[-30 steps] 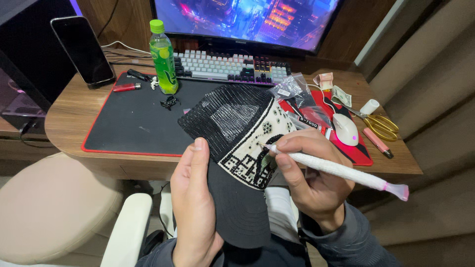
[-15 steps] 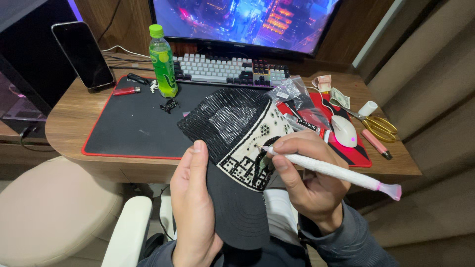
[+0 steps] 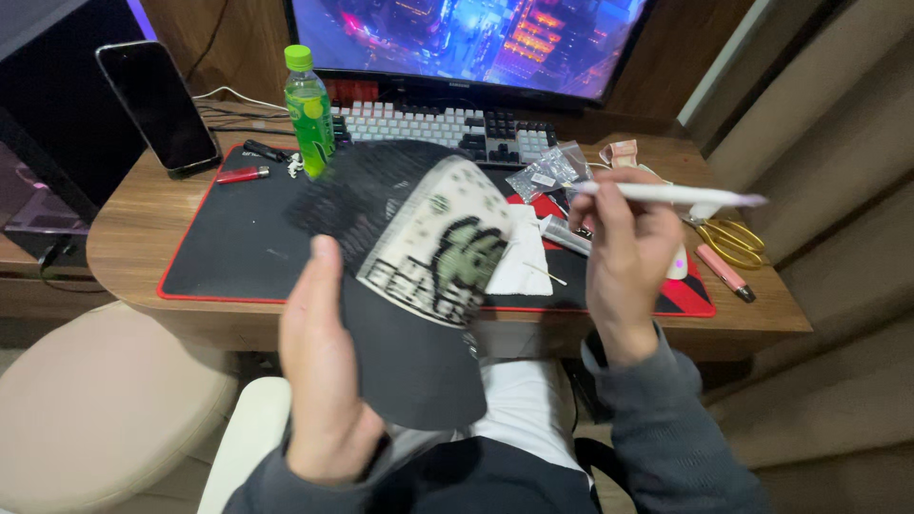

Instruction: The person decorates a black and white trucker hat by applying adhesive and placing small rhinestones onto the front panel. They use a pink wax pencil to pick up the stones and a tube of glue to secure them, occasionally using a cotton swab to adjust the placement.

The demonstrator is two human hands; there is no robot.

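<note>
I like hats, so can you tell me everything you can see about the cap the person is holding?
The cap is black, with a mesh back and a dark, smooth brim pointing down toward the person's lap. Its pale front panel shows a blocky, pixel-style green figure above a dark patterned band. It is tilted, front panel facing up toward the camera, held above the desk's edge. The left hand grips it along the left side, thumb lying on the brim. The right hand, holding a white pen-like tool, is apart from it.

Dim, warm indoor light, with the glowing monitor (image 3: 466, 43) at the top centre as the brightest source, casting blue-purple tones. The cap (image 3: 419, 276) at centre and the white pen (image 3: 666, 195) at right are smeared by motion blur. Lower corners fall into shadow. Straight lines bow slightly near the frame edges.
</note>
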